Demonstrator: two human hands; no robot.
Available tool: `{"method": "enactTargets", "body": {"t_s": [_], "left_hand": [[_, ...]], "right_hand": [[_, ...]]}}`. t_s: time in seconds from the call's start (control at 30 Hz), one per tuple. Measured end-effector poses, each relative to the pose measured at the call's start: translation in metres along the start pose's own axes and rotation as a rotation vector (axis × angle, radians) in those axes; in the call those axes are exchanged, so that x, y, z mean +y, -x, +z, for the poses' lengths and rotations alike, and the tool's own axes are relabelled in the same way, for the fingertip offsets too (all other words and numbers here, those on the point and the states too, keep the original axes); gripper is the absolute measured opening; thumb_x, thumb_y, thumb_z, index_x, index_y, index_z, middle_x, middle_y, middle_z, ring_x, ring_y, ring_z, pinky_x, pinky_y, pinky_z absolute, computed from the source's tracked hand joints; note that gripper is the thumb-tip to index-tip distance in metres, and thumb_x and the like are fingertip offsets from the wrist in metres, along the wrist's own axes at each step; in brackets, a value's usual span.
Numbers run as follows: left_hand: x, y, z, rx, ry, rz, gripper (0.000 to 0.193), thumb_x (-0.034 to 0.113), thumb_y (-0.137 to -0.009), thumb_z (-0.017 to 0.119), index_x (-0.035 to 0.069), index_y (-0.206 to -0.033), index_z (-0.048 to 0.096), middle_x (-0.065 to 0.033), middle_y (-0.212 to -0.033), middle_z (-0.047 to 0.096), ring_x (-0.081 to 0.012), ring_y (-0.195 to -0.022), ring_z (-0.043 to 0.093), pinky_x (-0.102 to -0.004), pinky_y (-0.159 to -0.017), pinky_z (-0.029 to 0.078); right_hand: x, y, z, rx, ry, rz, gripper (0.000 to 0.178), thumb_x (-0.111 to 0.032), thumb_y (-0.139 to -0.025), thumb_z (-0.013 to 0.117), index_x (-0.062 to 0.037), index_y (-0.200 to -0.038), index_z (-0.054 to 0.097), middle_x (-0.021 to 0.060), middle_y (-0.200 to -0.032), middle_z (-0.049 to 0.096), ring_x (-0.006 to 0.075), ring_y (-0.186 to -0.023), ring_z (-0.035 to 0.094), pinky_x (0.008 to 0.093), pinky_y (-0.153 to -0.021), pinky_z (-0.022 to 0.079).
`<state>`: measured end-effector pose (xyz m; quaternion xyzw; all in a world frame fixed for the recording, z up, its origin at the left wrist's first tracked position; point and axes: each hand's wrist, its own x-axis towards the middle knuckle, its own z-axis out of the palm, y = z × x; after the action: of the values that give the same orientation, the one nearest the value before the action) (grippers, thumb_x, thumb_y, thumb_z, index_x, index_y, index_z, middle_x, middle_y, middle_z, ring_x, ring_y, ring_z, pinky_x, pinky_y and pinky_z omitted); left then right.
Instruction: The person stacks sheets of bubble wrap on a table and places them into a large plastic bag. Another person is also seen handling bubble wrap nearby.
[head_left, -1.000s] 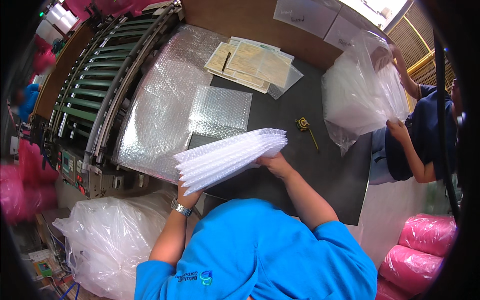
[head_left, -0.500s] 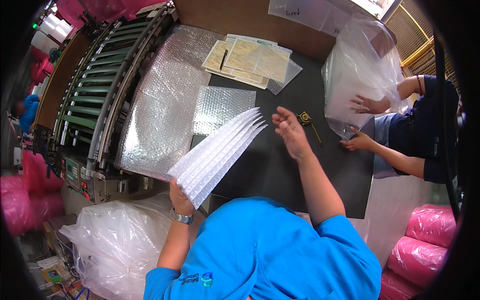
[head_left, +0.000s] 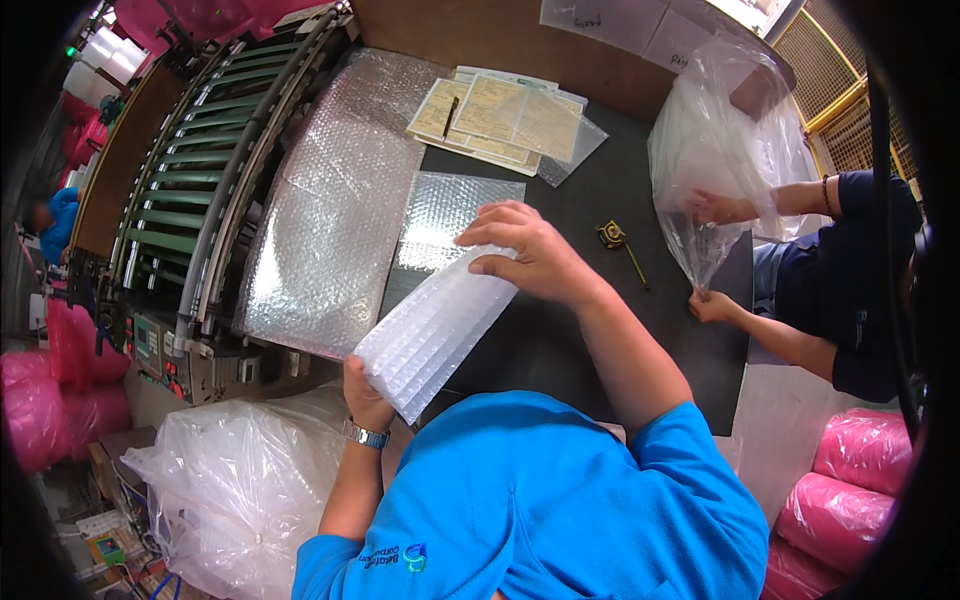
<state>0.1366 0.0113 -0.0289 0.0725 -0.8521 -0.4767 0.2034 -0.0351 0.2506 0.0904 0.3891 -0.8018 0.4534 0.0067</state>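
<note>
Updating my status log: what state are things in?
Left hand, closed on the bubble-wrap stack.
Right hand, curled at the stack's far end; grip unclear.
Bubble-wrap stack, layered, held slanting.
Small bubble-wrap sheet, flat.
Large bubble-wrap sheet, flat.
Tape measure, blade partly out.
Pen, on papers.
Clear bag at right, gripped by a co-worker's hand.
Pink rolls, wrapped, stacked.

Stack (head_left: 430, 335) was translucent bubble plastic, ridged and dimpled, with soft sheen. Large sheet (head_left: 330, 215) was clear bubble plastic, pebbled, strongly glossy; small sheet (head_left: 440, 210) showed the same finish. Tabletop (head_left: 570, 355) looked smooth, matt black. Back panel (head_left: 480, 35) appeared matt, wood-like. Floor bag (head_left: 235, 490) was thin plastic film, creased, shiny. Pink rolls (head_left: 835, 510) had glossy plastic surfaces. Watch (head_left: 366, 434) looked metallic, bright; shirt (head_left: 550, 490) was matt cloth.
</note>
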Motion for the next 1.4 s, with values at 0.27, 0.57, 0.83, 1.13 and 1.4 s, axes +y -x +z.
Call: {"method": "enactTargets", "body": {"t_s": [0.27,0.57,0.83,1.13,1.4], "left_hand": [[0.009,-0.006,-0.009,0.029,-0.143,0.127,0.051,0.021,-0.059,0.071,0.005,-0.102,0.047,-0.0122,-0.093,0.051,-0.0292,-0.087,0.050,-0.0366,-0.076,0.039],[-0.001,-0.002,-0.017,0.102,-0.043,0.080,0.052,0.019,-0.059,0.070,0.004,-0.103,0.045,-0.0127,-0.094,0.050,-0.0288,-0.085,0.049,-0.0370,-0.074,0.038],[0.005,-0.009,-0.020,0.100,-0.103,0.145,0.055,0.018,-0.057,0.073,0.004,-0.103,0.046,-0.0106,-0.094,0.049,-0.0263,-0.088,0.049,-0.0343,-0.076,0.038],[0.009,-0.007,-0.025,0.065,-0.159,0.199,0.056,0.019,-0.065,0.066,0.001,-0.111,0.040,-0.0154,-0.103,0.049,-0.0295,-0.094,0.050,-0.0358,-0.080,0.038],[0.011,-0.003,-0.021,0.083,-0.094,0.095,0.053,0.019,-0.058,0.072,0.004,-0.102,0.048,-0.0112,-0.094,0.050,-0.0270,-0.088,0.049,-0.0354,-0.076,0.039]], "right_hand": [[0.025,-0.010,0.016,0.652,-1.345,0.235,0.017,-0.017,-0.083,0.052,-0.0083,-0.069,0.050,0.0023,-0.069,0.050,0.0165,-0.081,0.051,0.0338,-0.078,0.040],[0.049,0.040,0.015,0.582,-1.073,0.510,0.026,-0.024,-0.086,0.047,-0.0088,-0.065,0.046,0.0009,-0.060,0.045,0.0103,-0.060,0.044,0.0256,-0.063,0.038],[0.047,0.070,0.043,0.337,-0.946,0.694,0.018,-0.020,-0.082,0.054,-0.0065,-0.072,0.050,0.0000,-0.064,0.049,0.0078,-0.061,0.046,0.0219,-0.060,0.039],[0.041,0.064,0.045,0.290,-0.917,0.703,0.011,-0.014,-0.079,0.057,-0.0037,-0.082,0.053,-0.0008,-0.070,0.048,0.0064,-0.063,0.044,0.0195,-0.059,0.037],[0.025,0.046,0.037,0.335,-0.293,0.333,0.008,-0.011,-0.076,0.058,-0.0045,-0.080,0.059,0.0046,-0.077,0.056,0.0146,-0.072,0.052,0.0252,-0.066,0.041]]}}
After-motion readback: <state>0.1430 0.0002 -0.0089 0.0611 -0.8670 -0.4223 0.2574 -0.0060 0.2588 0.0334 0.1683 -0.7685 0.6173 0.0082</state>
